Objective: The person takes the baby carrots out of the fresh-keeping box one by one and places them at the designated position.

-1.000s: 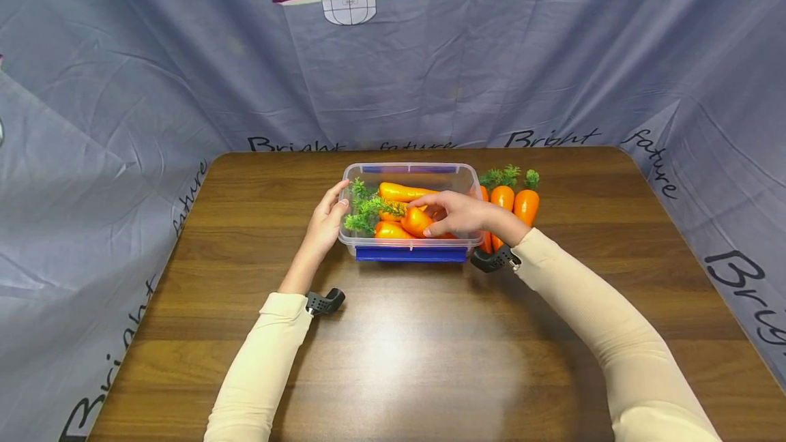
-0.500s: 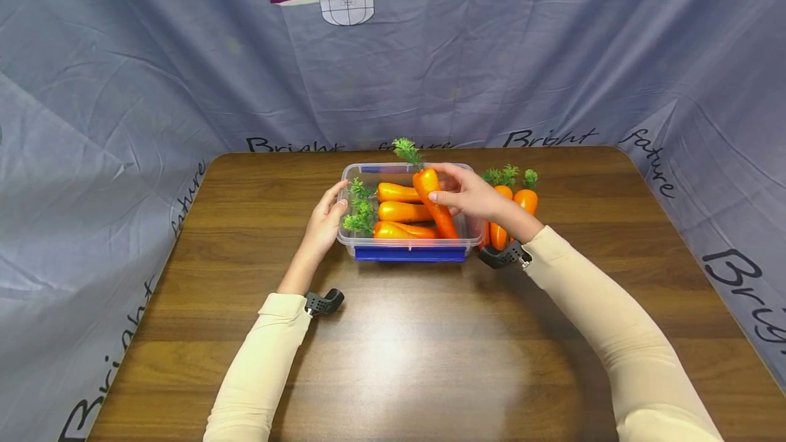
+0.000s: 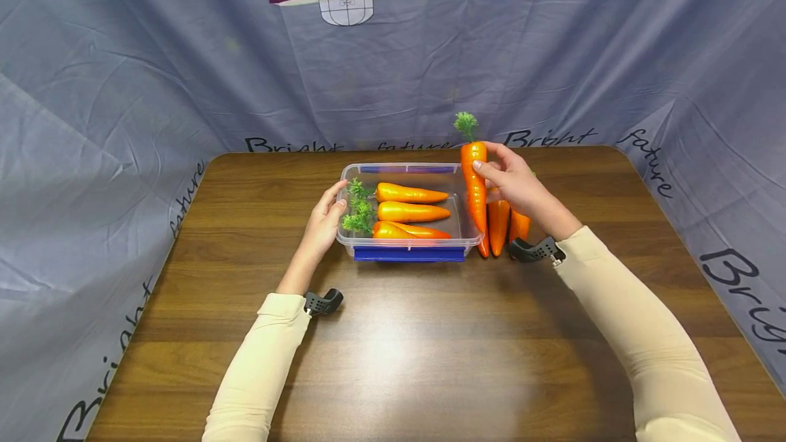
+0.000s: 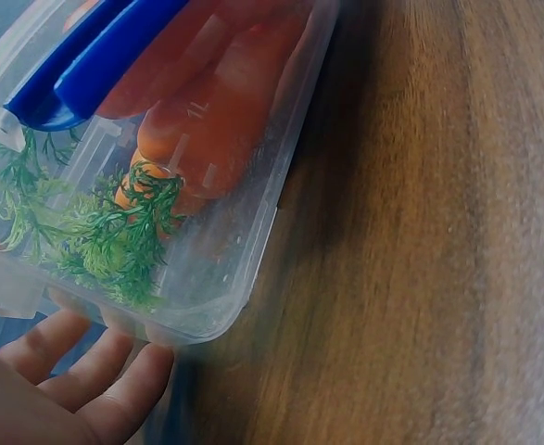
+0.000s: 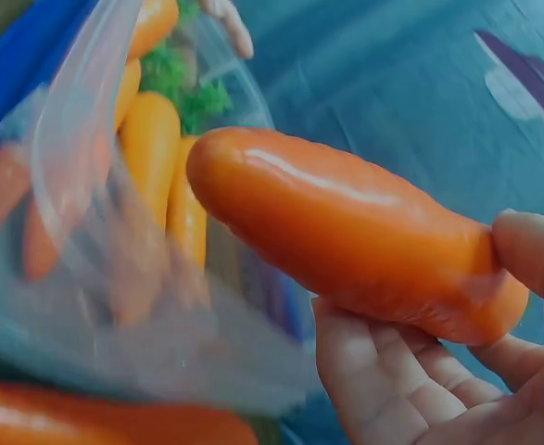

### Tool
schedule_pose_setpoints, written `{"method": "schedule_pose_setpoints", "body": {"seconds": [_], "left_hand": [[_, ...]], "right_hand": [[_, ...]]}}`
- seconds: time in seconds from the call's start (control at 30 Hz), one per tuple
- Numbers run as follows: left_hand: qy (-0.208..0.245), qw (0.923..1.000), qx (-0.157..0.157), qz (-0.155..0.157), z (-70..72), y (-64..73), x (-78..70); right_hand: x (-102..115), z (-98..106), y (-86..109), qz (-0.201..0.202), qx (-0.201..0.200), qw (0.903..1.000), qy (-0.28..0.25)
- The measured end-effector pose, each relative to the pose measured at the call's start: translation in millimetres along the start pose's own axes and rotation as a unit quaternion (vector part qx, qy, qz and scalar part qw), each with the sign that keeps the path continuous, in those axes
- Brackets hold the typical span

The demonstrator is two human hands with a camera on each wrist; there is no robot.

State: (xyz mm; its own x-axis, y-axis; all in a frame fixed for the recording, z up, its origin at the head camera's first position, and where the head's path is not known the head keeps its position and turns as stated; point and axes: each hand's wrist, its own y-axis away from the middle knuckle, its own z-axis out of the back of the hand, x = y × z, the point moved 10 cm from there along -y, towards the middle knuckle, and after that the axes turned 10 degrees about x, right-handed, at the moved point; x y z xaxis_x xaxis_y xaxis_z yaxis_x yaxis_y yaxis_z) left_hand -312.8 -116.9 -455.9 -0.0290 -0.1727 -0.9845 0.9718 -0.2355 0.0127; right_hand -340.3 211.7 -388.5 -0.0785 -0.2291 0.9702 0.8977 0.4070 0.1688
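Observation:
My right hand (image 3: pixel 520 186) pinches an orange carrot (image 3: pixel 473 172) between thumb and fingers, near its thick end. Its green leafy top points up, and the carrot hangs above the right end of a clear plastic container (image 3: pixel 410 243) with blue clips. Inside the container several carrots (image 3: pixel 413 212) lie crosswise, their green tops (image 3: pixel 358 213) toward the left wall. My left hand (image 3: pixel 321 222) rests against that left wall from outside. In the left wrist view its fingers (image 4: pixel 128 394) press the plastic.
Just right of the container, several carrots (image 3: pixel 499 227) lie on the wooden table (image 3: pixel 393 346), partly hidden by the right hand and the held carrot. A blue-grey printed curtain (image 3: pixel 393 87) hangs behind and at both sides of the table.
My right hand has lifted a carrot out from among those in the container and carried it rightward, turning it upright with its leaves up. The left hand has stayed at the container's left end.

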Motion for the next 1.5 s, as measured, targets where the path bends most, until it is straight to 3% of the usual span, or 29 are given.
{"method": "schedule_pose_setpoints", "body": {"seconds": [0.43, 0.7, 0.87, 1.2, 1.5], "left_hand": [[0.002, 1.0, 0.0, 0.002, 1.8, -0.7, 1.2], [0.01, 0.9999, 0.005, -0.005, 1.2, -1.6, -0.3], [0.006, 1.0, 0.004, -0.004, 0.9, -1.8, 0.1], [0.002, 1.0, 0.001, -0.002, -0.4, -0.5, 0.8], [0.005, 1.0, 0.0, -0.004, -1.3, -0.9, 0.1]], "right_hand": [[-47.9, 64.4, 34.2, -0.055, -0.054, 0.996, -0.044], [-76.8, 90.8, 53.1, -0.086, -0.074, 0.9934, -0.016], [-93.5, 105.2, 62.5, -0.117, -0.086, 0.9883, 0.046], [-124.5, 116.1, 74.2, -0.162, -0.089, 0.979, 0.085], [-127.8, 110.5, 75.8, -0.175, -0.069, 0.9723, 0.138]]}}
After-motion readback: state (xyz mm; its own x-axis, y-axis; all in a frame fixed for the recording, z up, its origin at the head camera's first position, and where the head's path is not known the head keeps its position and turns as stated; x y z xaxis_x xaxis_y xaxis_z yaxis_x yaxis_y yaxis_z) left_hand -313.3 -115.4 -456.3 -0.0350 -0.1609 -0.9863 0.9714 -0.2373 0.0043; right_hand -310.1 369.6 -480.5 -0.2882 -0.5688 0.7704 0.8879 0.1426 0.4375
